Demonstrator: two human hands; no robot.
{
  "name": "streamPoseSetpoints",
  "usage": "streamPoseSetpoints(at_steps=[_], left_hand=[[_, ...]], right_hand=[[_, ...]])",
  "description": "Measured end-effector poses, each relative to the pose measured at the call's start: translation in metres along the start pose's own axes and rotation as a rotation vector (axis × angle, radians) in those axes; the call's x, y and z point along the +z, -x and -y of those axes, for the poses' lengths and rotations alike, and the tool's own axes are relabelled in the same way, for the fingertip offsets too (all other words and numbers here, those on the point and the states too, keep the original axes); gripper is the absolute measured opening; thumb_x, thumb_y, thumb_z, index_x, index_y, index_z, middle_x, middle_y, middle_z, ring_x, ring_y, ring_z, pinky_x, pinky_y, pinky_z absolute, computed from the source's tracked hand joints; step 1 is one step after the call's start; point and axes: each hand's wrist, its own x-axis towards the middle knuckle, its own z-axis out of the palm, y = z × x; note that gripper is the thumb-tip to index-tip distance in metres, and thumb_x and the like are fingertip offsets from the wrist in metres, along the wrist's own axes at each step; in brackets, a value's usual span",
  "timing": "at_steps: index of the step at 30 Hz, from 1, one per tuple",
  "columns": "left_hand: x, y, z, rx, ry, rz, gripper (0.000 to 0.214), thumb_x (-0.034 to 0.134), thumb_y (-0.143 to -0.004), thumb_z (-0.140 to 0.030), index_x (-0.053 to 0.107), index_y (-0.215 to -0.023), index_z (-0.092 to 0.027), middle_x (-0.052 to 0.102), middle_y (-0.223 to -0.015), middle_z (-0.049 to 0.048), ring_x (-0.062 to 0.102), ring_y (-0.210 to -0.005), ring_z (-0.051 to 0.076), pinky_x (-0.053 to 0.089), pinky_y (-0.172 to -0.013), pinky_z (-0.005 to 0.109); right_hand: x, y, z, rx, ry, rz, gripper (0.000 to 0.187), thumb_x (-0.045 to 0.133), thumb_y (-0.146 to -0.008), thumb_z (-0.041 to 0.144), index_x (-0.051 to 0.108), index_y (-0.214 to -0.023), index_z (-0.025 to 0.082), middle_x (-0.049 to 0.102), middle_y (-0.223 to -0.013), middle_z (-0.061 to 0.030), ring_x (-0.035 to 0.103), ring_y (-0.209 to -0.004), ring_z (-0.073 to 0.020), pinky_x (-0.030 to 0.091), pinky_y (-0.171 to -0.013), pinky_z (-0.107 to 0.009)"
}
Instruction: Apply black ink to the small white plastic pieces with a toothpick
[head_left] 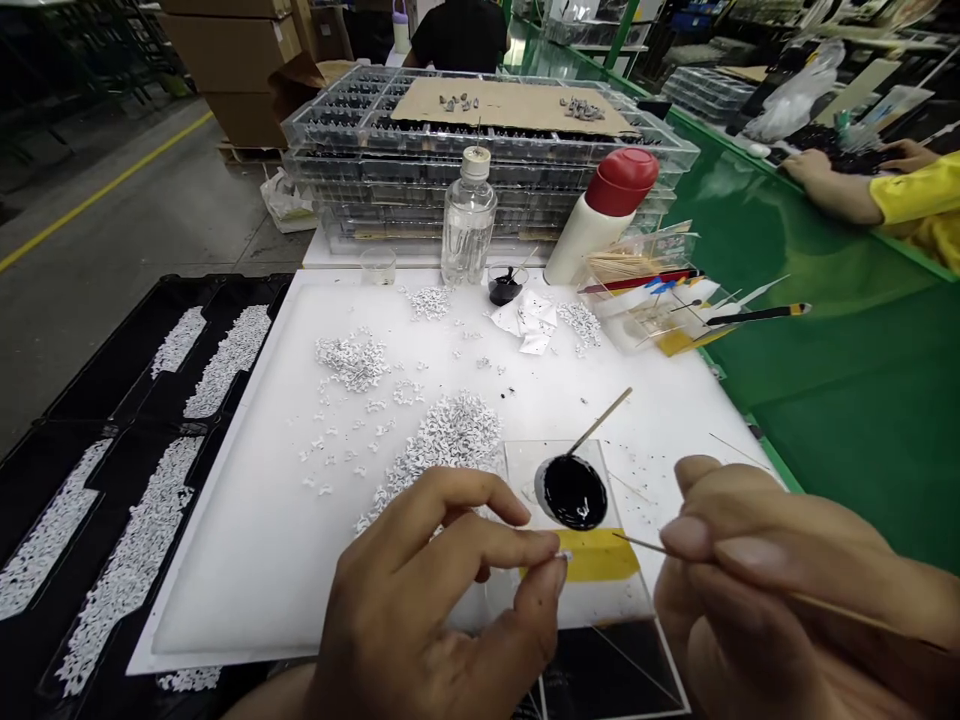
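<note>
My left hand (457,590) pinches a small white plastic piece (565,556) between thumb and forefinger. In my right hand (772,590) is a thin wooden stick (847,612) with a fine dark tip, held like a pen. That tip points left at the white piece, with a gap between them. Just beyond both hands, a pool of glossy black paint (574,492) lies on a clear plate (630,600) crossed by yellow tape (600,556). Another wooden stick (600,422) leans out of the paint. Left of the plate is a heap of small white pieces (450,435).
Further piles (352,360) dot the white board (247,560). A clear bottle (469,220), a red-capped flask (607,210), a black paint cup (507,285) and a tool box (652,310) line its back. Black trays (150,400) stand left; stacked clear trays (345,180) behind. A yellow-sleeved co-worker (915,195) sits right.
</note>
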Motion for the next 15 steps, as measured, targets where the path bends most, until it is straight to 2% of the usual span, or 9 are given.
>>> streamPoseSetpoints(at_steps=[2, 4, 11, 15], left_hand=[[0.000, 0.001, 0.001, 0.004, -0.005, -0.011, 0.022, 0.082, -0.103, -0.008, 0.078, -0.111, -0.029, 0.080, -0.110, 0.0002, 0.087, -0.091, 0.016, 0.073, -0.071, 0.022], [0.000, 0.002, 0.002, -0.002, 0.001, -0.013, 0.024, 0.081, -0.103, -0.007, 0.078, -0.112, -0.029, 0.078, -0.111, -0.0004, 0.087, -0.089, 0.015, 0.073, -0.070, 0.021], [0.007, 0.001, 0.002, -0.016, 0.056, -0.037, 0.025, 0.077, -0.102, -0.004, 0.074, -0.109, -0.027, 0.073, -0.107, -0.0027, 0.082, -0.082, 0.010, 0.071, -0.071, 0.018], [0.012, 0.000, 0.001, -0.003, 0.072, -0.091, 0.025, 0.075, -0.101, -0.002, 0.073, -0.105, -0.026, 0.074, -0.103, -0.0028, 0.082, -0.078, 0.010, 0.070, -0.071, 0.018]], right_hand=[[0.002, -0.005, -0.003, -0.035, 0.025, 0.058, 0.030, 0.090, -0.101, 0.011, 0.086, -0.125, 0.028, 0.088, -0.105, -0.0012, 0.078, -0.083, -0.0236, 0.071, -0.081, -0.048], [0.004, -0.007, -0.004, -0.067, 0.031, 0.089, 0.029, 0.089, -0.100, 0.010, 0.086, -0.124, 0.027, 0.088, -0.104, -0.0043, 0.081, -0.082, -0.0257, 0.070, -0.071, -0.047], [0.005, -0.007, -0.003, -0.053, 0.025, 0.142, 0.029, 0.090, -0.100, 0.008, 0.087, -0.126, 0.021, 0.086, -0.103, -0.0061, 0.078, -0.081, -0.0225, 0.063, -0.065, -0.037], [0.007, -0.007, -0.002, -0.031, 0.043, 0.107, 0.031, 0.090, -0.100, 0.007, 0.088, -0.127, 0.022, 0.085, -0.104, -0.0062, 0.078, -0.081, -0.0222, 0.063, -0.066, -0.036]])
